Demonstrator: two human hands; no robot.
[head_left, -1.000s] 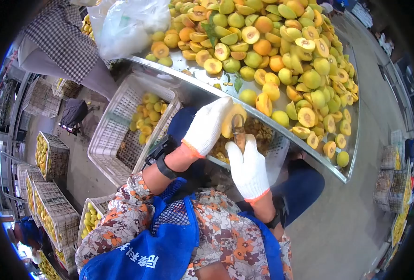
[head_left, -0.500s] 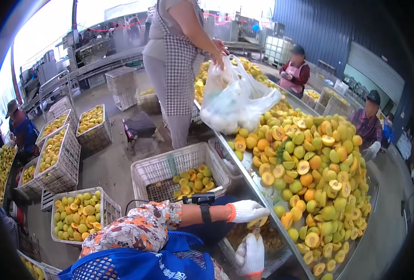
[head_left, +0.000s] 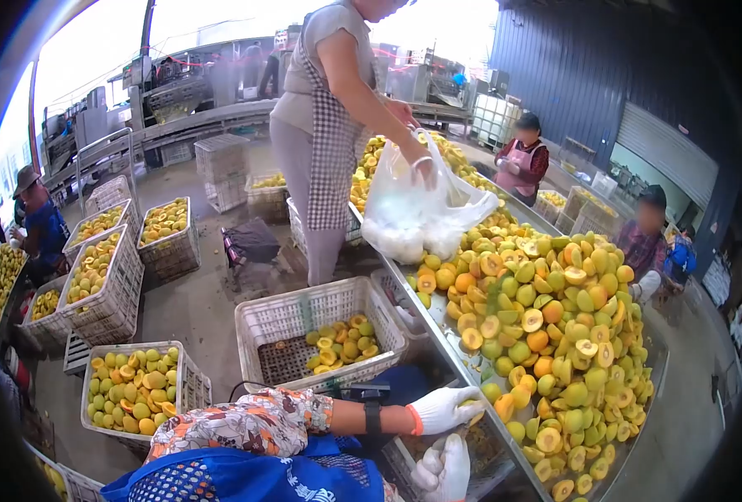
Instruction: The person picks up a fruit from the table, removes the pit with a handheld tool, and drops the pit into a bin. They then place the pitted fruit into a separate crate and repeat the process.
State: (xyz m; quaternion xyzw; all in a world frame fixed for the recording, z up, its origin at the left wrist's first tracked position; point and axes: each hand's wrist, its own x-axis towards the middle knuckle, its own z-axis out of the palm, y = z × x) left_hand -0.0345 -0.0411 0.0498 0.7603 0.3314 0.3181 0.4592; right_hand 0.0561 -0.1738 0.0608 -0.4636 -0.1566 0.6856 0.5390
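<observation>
My left hand [head_left: 444, 410], in a white glove with an orange cuff, reaches in from the left to the metal table's edge. Its fingers are closed on a yellow peach half [head_left: 475, 415], mostly covered by the glove. Just below it, my right hand [head_left: 443, 470], also white-gloved, has curled fingers and a raised thumb; what it holds, if anything, is hidden. Under both hands stands a crate [head_left: 400, 458] with brownish bits in it. Beside them a large heap of green-yellow peach halves [head_left: 547, 335] covers the metal table [head_left: 463, 368].
A white crate [head_left: 254, 335] partly filled with peach halves stands left of the table. Fuller crates [head_left: 133, 389] are further left. Across the table corner, a person in a checked apron [head_left: 329, 159] reaches into a plastic bag [head_left: 413, 209]. Other people sit beyond the heap.
My hands have shifted slightly; the right hand's fingers have turned and curled more. The person in the apron has leaned forward and put a hand into the bag. The whole view has shifted slightly.
</observation>
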